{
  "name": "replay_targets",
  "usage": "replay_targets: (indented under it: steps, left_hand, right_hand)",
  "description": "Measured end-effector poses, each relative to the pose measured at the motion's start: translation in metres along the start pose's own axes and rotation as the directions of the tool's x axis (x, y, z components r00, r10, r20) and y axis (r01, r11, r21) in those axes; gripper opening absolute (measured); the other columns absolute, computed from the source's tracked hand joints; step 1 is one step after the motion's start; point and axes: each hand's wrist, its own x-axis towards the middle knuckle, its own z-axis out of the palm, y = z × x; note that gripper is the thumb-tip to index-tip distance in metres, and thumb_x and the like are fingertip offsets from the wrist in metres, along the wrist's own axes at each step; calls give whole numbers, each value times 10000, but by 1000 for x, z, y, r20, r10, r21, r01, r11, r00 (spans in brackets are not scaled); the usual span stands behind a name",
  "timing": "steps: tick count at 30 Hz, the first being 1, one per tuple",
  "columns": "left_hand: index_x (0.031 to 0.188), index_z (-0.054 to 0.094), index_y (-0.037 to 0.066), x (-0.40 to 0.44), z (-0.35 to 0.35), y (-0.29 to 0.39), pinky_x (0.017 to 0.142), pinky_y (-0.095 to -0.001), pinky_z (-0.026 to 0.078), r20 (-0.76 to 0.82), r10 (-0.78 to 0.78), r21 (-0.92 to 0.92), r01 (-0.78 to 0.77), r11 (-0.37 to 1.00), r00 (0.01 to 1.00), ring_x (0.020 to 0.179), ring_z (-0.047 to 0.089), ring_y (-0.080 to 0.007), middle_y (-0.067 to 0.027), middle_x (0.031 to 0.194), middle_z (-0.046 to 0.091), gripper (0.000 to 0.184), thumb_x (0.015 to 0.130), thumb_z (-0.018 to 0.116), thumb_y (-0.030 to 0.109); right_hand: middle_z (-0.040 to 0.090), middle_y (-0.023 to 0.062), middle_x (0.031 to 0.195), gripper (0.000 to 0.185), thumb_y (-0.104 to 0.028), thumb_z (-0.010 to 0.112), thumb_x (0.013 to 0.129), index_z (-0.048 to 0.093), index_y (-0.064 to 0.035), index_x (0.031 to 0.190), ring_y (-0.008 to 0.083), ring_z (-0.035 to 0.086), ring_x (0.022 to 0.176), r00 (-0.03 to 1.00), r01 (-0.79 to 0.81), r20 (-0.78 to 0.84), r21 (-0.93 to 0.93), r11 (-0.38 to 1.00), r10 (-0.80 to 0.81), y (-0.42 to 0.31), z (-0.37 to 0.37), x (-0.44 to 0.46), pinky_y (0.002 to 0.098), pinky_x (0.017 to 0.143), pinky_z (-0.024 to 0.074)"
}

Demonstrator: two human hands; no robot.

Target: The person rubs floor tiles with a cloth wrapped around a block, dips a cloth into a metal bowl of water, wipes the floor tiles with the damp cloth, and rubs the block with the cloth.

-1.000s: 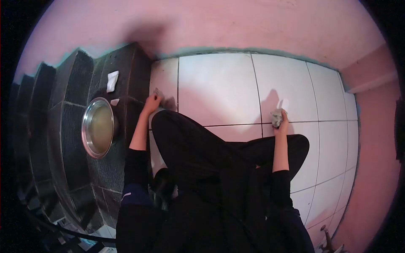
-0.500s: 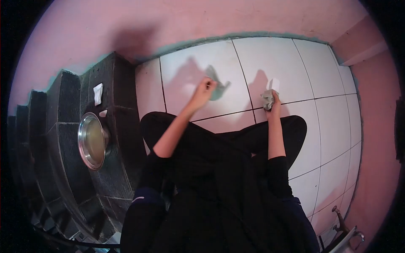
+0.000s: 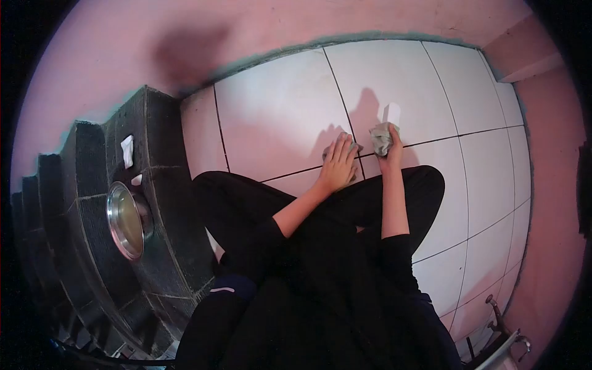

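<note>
My left hand (image 3: 337, 165) lies flat with its fingers stretched over a grey-green cloth (image 3: 356, 148) on the floor tiles, near the crossing of the grout lines. Edges of this cloth show on both sides of the hand. To its right, my right hand (image 3: 393, 150) is closed around a crumpled grey-green cloth (image 3: 382, 139). A flat white piece with rounded corners (image 3: 391, 113) sticks out beyond that bundle; its lower part is hidden and I cannot tell its kind. Both hands are in front of my crossed legs.
Dark tiled steps (image 3: 166, 209) rise at the left. On them stand a metal bowl (image 3: 127, 221) with cloudy liquid, a crumpled white piece (image 3: 127, 152) and a small white bit (image 3: 137, 179). Pink walls (image 3: 370, 18) bound the white tile floor (image 3: 271, 105). A metal fitting (image 3: 496, 314) shows at lower right.
My left hand has come down and rightward, from pinching the hanging cloth to lying flat on it. The right hand keeps its grip on the bundle. The view has shifted slightly.
</note>
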Motion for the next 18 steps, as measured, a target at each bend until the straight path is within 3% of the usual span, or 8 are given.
replay_targets:
  steps: [3,7,9,11,13,18]
  left_hand:
    - [1280,372,-16,0,10,-12,1076,-449,93,47,-77,-75,81,994,996,1328,160,-343,-221,1407,218,661,769,547,366]
    - [1291,350,-34,0,13,-19,1081,-427,83,68,-73,-97,80,992,995,1330,168,-315,-190,1405,243,635,814,496,359]
    - [1302,337,-27,-1,12,-21,1083,-420,84,158,195,-54,-189,981,968,1333,178,-276,-150,1412,256,621,827,480,346]
    - [1313,325,-17,2,7,-29,1085,-414,92,209,232,-106,-214,971,950,1336,183,-242,-117,1418,261,613,832,468,336]
    - [1322,321,2,4,3,-41,1084,-414,108,228,391,-176,-357,917,892,1336,185,-237,-107,1419,262,613,822,487,315]
    - [1340,304,40,12,-14,-72,1081,-403,131,323,477,-262,-407,875,817,1333,196,-219,-77,1425,262,624,804,521,271]
  right_hand:
    - [601,49,935,312,-279,596,823,547,-61,1041,178,592,818,999,-54,-1,-26,998,54,0,1,6,307,666,475]
    - [610,35,929,317,-299,605,813,554,-89,1045,164,595,812,999,-37,-10,-66,997,36,4,1,9,287,665,469]
    - [610,39,931,317,-295,601,817,553,-78,1044,164,597,818,999,-46,-8,-73,996,45,4,3,8,289,670,471]
    - [608,49,930,314,-282,595,824,551,-60,1041,168,599,828,1000,2,7,-110,994,-2,5,4,8,296,685,476]
    - [593,73,942,317,-241,600,821,525,-36,1051,186,598,835,1000,0,-4,-108,994,0,7,1,9,312,691,487]
    - [579,100,955,328,-196,612,813,498,-10,1058,202,597,838,1000,-18,-15,-65,998,17,3,1,8,327,692,500]
